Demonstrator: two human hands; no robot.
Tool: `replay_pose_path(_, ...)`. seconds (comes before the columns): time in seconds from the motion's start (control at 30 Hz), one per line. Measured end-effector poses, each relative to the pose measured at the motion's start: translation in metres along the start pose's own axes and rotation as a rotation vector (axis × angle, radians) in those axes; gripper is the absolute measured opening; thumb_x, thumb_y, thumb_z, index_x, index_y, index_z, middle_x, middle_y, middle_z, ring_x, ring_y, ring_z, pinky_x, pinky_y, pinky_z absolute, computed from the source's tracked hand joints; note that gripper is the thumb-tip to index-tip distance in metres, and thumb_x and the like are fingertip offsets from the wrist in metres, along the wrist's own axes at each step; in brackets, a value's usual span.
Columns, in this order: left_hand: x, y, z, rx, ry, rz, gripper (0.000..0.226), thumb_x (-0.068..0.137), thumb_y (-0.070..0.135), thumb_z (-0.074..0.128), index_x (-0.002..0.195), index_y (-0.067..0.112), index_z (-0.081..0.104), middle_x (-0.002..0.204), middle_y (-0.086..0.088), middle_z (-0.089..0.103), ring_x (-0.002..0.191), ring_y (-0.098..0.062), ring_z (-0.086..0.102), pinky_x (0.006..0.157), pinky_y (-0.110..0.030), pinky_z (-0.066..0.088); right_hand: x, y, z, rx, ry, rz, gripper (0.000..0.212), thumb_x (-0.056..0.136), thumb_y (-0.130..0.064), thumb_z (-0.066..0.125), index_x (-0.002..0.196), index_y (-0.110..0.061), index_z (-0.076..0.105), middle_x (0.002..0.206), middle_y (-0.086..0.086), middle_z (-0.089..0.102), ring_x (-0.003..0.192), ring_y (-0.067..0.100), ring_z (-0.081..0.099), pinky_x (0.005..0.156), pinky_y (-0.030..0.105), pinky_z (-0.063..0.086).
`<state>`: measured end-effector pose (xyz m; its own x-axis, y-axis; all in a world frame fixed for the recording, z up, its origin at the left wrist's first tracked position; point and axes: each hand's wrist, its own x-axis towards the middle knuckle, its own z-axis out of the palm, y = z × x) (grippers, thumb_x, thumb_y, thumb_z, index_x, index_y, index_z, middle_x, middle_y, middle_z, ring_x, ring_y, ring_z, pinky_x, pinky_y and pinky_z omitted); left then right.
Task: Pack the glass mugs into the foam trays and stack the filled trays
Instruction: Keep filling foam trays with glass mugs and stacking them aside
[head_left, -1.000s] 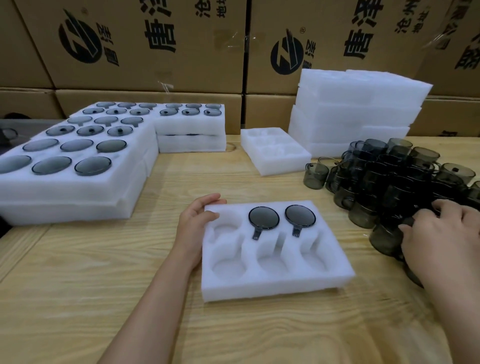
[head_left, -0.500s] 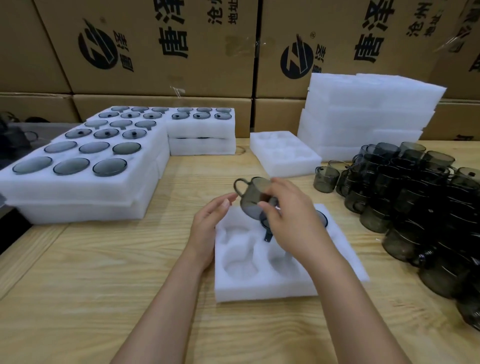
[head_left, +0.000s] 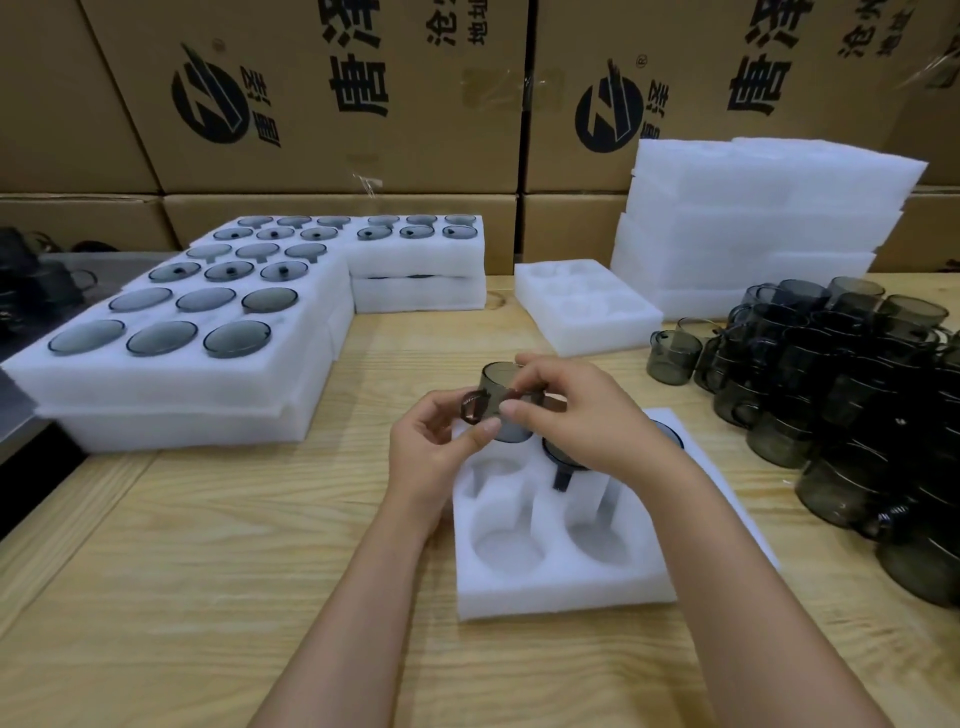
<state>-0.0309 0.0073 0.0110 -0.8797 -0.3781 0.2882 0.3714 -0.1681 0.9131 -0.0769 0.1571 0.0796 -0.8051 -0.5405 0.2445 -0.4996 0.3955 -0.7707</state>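
Observation:
A white foam tray (head_left: 550, 582) with round pockets lies on the wooden table in front of me. Two of its far pockets hold smoky glass mugs; one mug (head_left: 563, 457) shows beneath my right wrist. Above the tray's far left corner I hold another grey glass mug (head_left: 501, 387) with both hands. My right hand (head_left: 582, 415) grips its body from the right. My left hand (head_left: 436, 447) pinches it near the handle, which points left. A heap of loose dark mugs (head_left: 841, 379) sits at the right.
Stacked filled foam trays (head_left: 171, 384) stand at the left, with another two-high filled stack (head_left: 415, 270) behind. An empty tray (head_left: 587, 312) lies mid-table and a tall pile of empty trays (head_left: 753, 218) behind it. Printed cardboard boxes (head_left: 337, 93) wall the back.
My right hand fetched a mug from the heap and carried it over the tray. My left hand left the tray's edge and now also grips the mug.

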Motion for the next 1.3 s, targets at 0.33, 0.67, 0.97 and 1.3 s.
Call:
replay_pose_path(0.33, 0.008, 0.01, -0.017, -0.182, -0.306, -0.139, 0.067, 0.056, 0.026, 0.079, 0.118, 0.011, 0.061, 0.117, -0.011, 0.066, 0.111, -0.028, 0.06, 0.095, -0.041, 0.048, 0.004, 0.002, 0.005, 0.193, 0.0, -0.008, 0.02, 0.082, -0.027, 0.07, 0.094, -0.033, 0.056, 0.106, -0.015, 0.06, 0.092, 0.015, 0.063, 0.09, 0.042, 0.05)
replay_pose_path(0.67, 0.006, 0.009, -0.015, -0.007, -0.207, -0.189, 0.036, 0.077, 0.027, 0.062, 0.106, 0.006, 0.063, 0.101, -0.013, 0.068, 0.097, -0.027, 0.063, 0.088, -0.043, 0.048, -0.001, 0.001, 0.0, 0.093, -0.242, -0.013, 0.037, 0.084, -0.017, 0.068, 0.114, -0.031, 0.052, 0.117, -0.015, 0.057, 0.111, 0.006, 0.055, 0.098, 0.035, 0.045)
replay_pose_path(0.97, 0.006, 0.008, -0.015, 0.006, -0.218, -0.24, 0.03, 0.07, 0.016, 0.064, 0.097, 0.004, 0.059, 0.094, -0.011, 0.063, 0.089, -0.023, 0.06, 0.084, -0.038, 0.044, -0.001, -0.003, 0.007, -0.157, -0.259, -0.067, 0.04, 0.083, -0.024, 0.069, 0.119, -0.028, 0.051, 0.119, -0.012, 0.051, 0.108, 0.006, 0.049, 0.073, 0.016, 0.04)
replay_pose_path(1.3, 0.005, 0.01, -0.016, -0.048, -0.258, -0.292, 0.073, 0.071, 0.009, 0.058, 0.14, 0.023, 0.041, 0.128, -0.016, 0.058, 0.122, -0.034, 0.054, 0.106, -0.045, 0.04, 0.023, -0.019, 0.033, -0.025, -0.114, 0.049, 0.043, 0.095, -0.054, 0.035, 0.126, -0.027, 0.047, 0.126, -0.005, 0.053, 0.116, 0.011, 0.048, 0.098, 0.032, 0.037)
